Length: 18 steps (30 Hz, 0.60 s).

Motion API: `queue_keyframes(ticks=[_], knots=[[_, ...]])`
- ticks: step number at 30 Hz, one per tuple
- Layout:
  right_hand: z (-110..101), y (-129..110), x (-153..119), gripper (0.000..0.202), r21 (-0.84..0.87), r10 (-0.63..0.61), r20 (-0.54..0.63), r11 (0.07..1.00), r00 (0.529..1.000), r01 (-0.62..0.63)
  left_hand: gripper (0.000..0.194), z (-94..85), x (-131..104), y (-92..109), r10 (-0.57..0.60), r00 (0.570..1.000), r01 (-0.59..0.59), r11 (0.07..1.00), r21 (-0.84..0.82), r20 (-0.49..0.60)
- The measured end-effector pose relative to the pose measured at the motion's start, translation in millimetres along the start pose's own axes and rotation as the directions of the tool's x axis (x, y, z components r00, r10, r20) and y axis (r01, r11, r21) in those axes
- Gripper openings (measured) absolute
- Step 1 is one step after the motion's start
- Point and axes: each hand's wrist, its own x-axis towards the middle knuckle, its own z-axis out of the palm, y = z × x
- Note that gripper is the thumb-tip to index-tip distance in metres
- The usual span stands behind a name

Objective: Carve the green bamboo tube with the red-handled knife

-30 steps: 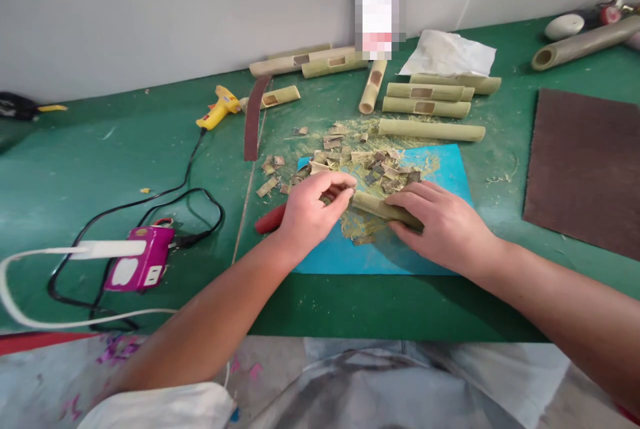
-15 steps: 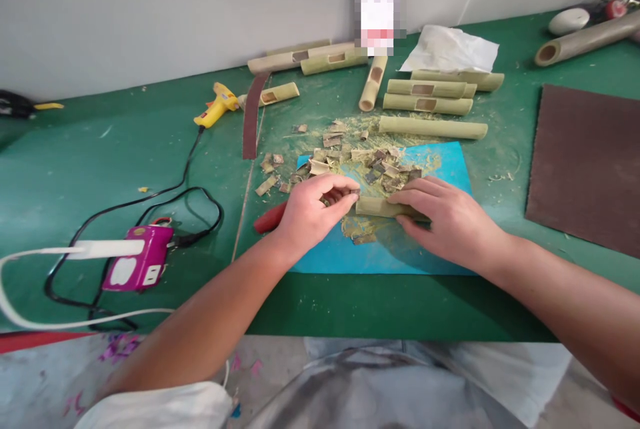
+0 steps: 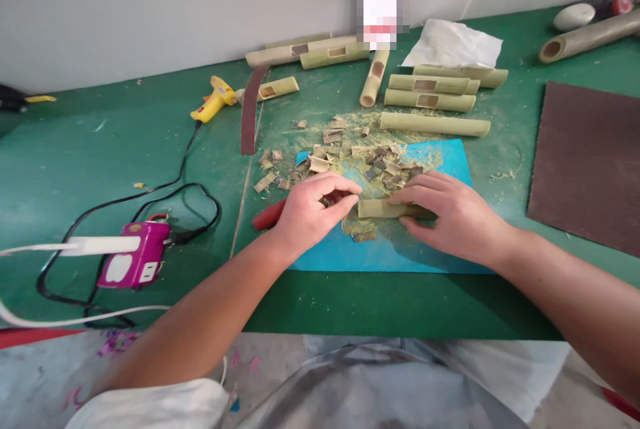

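Observation:
My right hand is closed round a pale green bamboo piece that lies over a blue sheet. Just off the bamboo's left end is my left hand, thumb and index finger pinched together; what they hold, if anything, is too small to tell. Beneath my left hand a red object sticks out to the left. Bamboo chips and yellowish shavings lie behind both hands.
Behind lie bamboo tubes, some with cut openings, and white paper. A yellow glue gun, brown strip and purple power adapter with cables are left. A brown sheet lies right.
The view has shifted slightly. The dark bit seen at my left fingertips is no longer visible there. My right hand still holds the bamboo piece.

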Motion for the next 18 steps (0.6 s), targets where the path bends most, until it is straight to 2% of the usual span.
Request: queue_keyframes(ticks=[15, 18], knots=[[-1.3, 2.6, -0.5, 0.012, 0.064, 0.008, -0.001, 0.998, 1.0, -0.008, 0.007, -2.4, -0.5, -2.3, 0.095, 0.987, -0.095, 0.995, -0.01, 0.13], [-1.0, 2.1, -0.7, 0.016, 0.059, 0.017, -0.002, 0.998, 1.0, -0.017, 0.007, -2.9, -0.9, -2.0, 0.108, 0.984, -0.106, 0.994, -0.027, 0.138]])
